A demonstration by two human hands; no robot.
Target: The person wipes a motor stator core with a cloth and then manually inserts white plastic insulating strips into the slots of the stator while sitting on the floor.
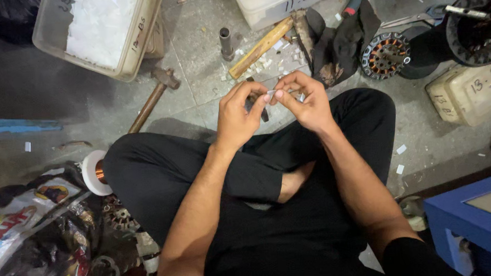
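I sit cross-legged on a concrete floor in black trousers. My left hand (239,113) and my right hand (305,101) meet above my knees and pinch a small translucent white strip (271,92) between thumbs and fingertips. A dark slim tool (263,114) shows just below my hands, partly hidden by them. Small white paper scraps (275,56) lie scattered on the floor right beyond my fingers.
A hammer (154,95) lies to the left, a wooden stick (260,48) and metal tube (226,43) ahead. Plastic tubs (136,46) stand at the back, a motor stator (385,55) and black cloth to the right, a copper wire spool (97,173) by my left knee, a blue box (470,222) at lower right.
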